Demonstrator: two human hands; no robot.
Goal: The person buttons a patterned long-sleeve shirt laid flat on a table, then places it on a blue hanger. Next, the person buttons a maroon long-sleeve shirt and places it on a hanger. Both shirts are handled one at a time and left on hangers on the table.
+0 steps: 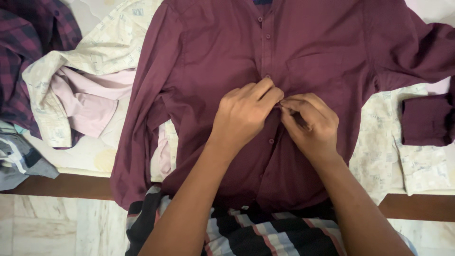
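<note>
I see my left hand [244,111] and right hand [310,125] pinched shut on the maroon shirt [208,57] placket — checked shirt [21,61] at nine o'clock.

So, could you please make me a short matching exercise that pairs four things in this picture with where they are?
Things:
1. maroon shirt
2. checked shirt
3. pale pink garment
4. left hand

Places:
A. far left edge
B. spread flat in the middle
C. on the maroon shirt's button strip, meeting the right hand
D. tucked inside a cream printed garment

Pairs: 1-B, 2-A, 3-D, 4-C
</note>
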